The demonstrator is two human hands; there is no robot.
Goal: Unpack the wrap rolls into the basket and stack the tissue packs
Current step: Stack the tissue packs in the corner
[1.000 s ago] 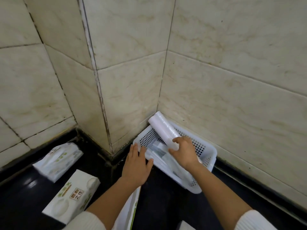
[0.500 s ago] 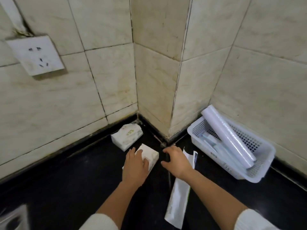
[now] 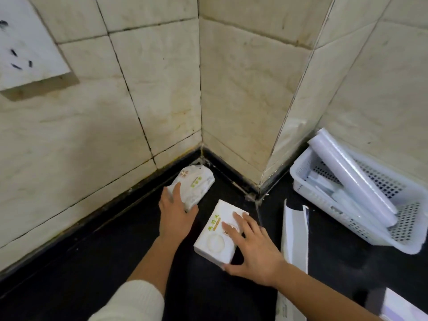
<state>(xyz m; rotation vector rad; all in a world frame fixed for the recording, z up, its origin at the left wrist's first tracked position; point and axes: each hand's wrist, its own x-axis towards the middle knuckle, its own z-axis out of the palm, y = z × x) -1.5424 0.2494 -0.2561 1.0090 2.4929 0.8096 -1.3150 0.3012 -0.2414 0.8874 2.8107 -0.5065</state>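
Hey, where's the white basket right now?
In the head view, the white basket sits at the far right on the black surface, against the tiled wall, right of the flattened carton, a wrap roll slanting across it.
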